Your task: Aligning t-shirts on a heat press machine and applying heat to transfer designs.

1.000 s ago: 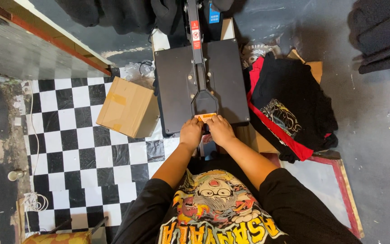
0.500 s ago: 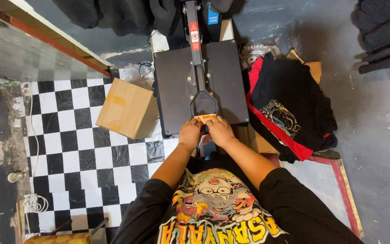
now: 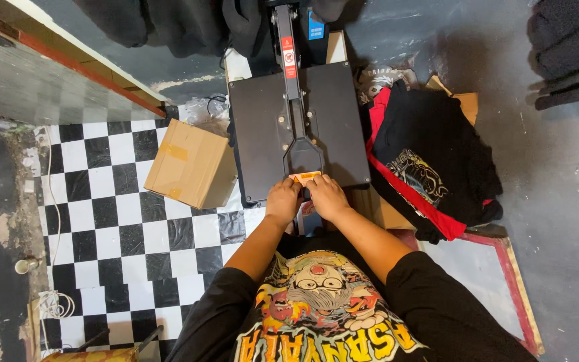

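Showing a closed black heat press [image 3: 263, 134] from above, near edge toward the viewer, lever arm [image 3: 291, 87] running down its middle to an orange-tipped handle [image 3: 305, 177] at the front. Left hand [image 3: 283, 199] and right hand [image 3: 326, 196] side by side at that handle, fingers curled on its orange end; whether clenched tight or merely resting, cannot tell. Cardboard box [image 3: 192, 171] just left of the press on the black-and-white checkered floor [image 3: 102, 228]. Pile of black and red shirts [image 3: 437, 161] to the right, touching the press edge. Red-framed screen [image 3: 497, 281] lower right.
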